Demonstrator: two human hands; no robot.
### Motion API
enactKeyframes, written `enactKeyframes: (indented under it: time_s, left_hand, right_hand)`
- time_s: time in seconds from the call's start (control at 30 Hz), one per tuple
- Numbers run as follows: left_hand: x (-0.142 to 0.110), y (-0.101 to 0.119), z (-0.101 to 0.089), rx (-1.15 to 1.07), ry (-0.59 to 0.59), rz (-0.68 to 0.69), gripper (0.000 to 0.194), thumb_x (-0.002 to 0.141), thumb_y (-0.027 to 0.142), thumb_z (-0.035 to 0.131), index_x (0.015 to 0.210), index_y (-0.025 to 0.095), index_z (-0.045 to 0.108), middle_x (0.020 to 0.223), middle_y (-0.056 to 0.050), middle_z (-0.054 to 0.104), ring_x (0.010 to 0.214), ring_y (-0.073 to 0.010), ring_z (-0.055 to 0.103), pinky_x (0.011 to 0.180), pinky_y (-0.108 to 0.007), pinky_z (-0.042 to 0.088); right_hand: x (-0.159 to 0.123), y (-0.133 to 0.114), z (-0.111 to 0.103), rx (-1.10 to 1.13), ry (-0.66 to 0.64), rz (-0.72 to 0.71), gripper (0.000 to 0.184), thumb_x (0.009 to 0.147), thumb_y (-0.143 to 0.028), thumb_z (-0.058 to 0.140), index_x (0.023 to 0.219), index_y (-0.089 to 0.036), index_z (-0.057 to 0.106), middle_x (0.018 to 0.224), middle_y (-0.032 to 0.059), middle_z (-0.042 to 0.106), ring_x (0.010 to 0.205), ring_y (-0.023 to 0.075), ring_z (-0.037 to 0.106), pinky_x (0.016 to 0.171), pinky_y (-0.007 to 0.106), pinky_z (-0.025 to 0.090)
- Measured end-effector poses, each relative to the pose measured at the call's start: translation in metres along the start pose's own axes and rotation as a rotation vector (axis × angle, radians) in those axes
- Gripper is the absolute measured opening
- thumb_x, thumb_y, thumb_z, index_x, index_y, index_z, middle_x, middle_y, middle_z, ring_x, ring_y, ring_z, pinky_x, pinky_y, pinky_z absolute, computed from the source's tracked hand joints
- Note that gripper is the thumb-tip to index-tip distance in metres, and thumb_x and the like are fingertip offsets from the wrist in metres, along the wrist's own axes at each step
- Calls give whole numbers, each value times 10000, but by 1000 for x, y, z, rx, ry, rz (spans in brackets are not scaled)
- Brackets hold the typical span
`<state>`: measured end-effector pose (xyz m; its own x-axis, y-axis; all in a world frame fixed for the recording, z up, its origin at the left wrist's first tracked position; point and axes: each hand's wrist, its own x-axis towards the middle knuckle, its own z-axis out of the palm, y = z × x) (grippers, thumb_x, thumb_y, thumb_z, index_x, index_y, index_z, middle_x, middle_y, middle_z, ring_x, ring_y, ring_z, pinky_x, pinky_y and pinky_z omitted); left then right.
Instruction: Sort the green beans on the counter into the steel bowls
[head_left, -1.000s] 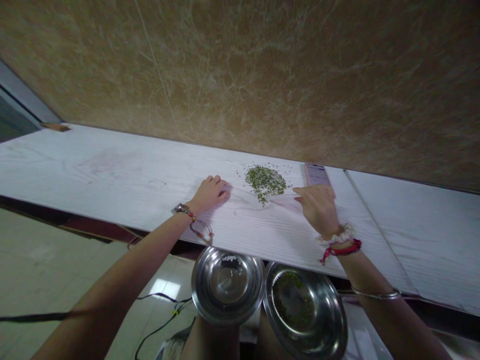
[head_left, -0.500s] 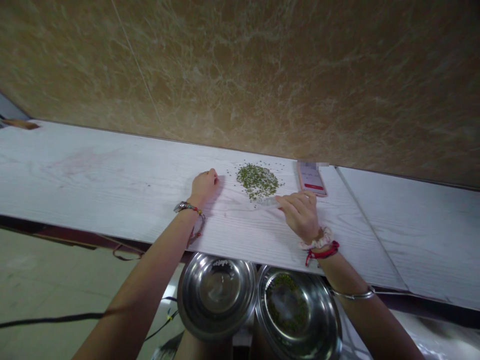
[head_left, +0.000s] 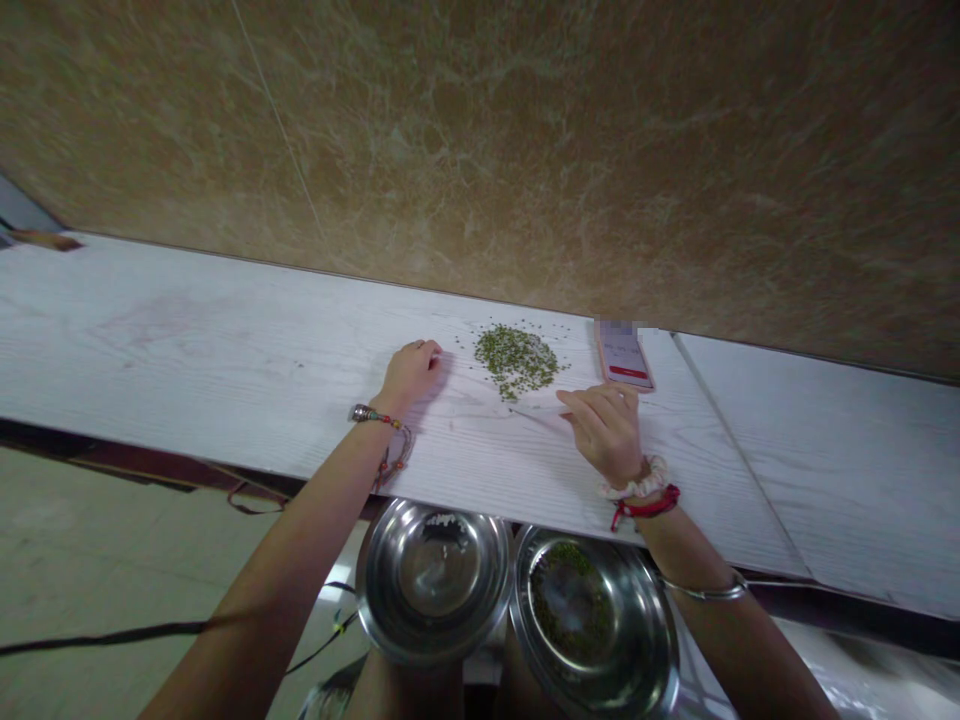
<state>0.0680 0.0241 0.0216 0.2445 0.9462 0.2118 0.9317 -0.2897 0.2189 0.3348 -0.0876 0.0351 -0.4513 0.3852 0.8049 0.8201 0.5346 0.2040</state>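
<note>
A loose heap of small green beans [head_left: 516, 360], like mung beans, lies on the white wood-grain table [head_left: 300, 360], with single beans strewn around it. My right hand [head_left: 604, 425] is at the heap's near right, thumb and fingers pinched on a thin, pale, see-through tool [head_left: 538, 407]. The tool points left along the near edge of the beans; its exact kind is too faint to tell. My left hand [head_left: 411, 372] rests on the table left of the heap, its fingers curled in a loose fist, with nothing seen in it.
Below the table's front edge, two steel bowls stand side by side: the left bowl [head_left: 375, 610] has a few white grains, the right bowl [head_left: 652, 610] some green beans. A phone [head_left: 626, 358] lies beyond my right hand. A marbled brown wall [head_left: 480, 150] rises behind.
My left hand's fingers have curled in from a more stretched pose. The right hand has shifted slightly toward me, still pinching the pale tool. The view has swung a little to the right.
</note>
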Motion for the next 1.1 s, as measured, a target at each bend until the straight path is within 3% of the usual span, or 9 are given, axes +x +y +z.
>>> enactKeyframes:
  time_s: [0.37,0.6,1.1]
  left_hand:
    - [1,-3,5,14,37,13,317,790,175,406,1016,160,627,927,-88,677,854,-216,613,780,-314,487]
    - [0,-1,2,12,18,8,323,803,173,397,1033,147,622,948,-97,670,874,-221,613,798,-317,480]
    - [1,-1,4,7,11,-4,322,811,161,418,1057,130,623,935,-101,662,865,-224,609,788,-315,467]
  right_hand:
    - [-7,4,3,-32,-63,155,172,880,-208,501,925,-228,666,765,14,681,774,146,559,833,332,311]
    - [3,-1,-2,-53,24,-30,135,848,-144,560,936,-207,642,732,-14,694,722,118,558,814,300,334]
    - [5,0,-4,-33,73,-100,116,832,-120,573,884,-207,628,691,-27,676,684,110,545,781,292,355]
